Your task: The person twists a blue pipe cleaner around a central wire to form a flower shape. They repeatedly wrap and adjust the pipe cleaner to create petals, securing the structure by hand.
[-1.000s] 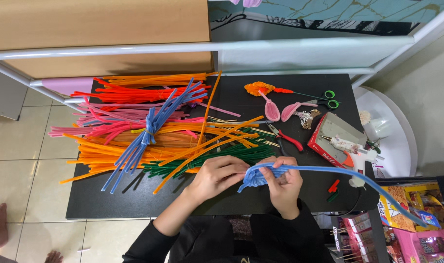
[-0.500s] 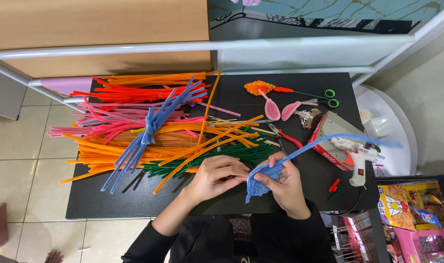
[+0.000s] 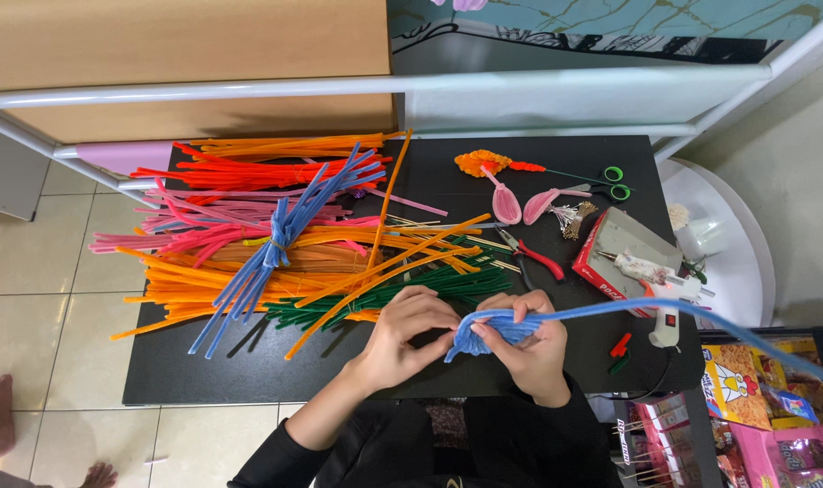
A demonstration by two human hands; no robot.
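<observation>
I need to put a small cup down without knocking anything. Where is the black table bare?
Bare patches on the black table: the near left corner below the blue bundle, and the strip between the orange stems and the pink petals. Crowded: the pile on the left, and the right side around the pliers, glue gun and both hands.

A red-edged, grey-faced flat box [image 3: 621,255] lies tilted up and right of the hands' grip. Lower right of the grip, below the table edge, stand a yellow-orange snack packet [image 3: 735,386] and pink packages [image 3: 773,456].
</observation>
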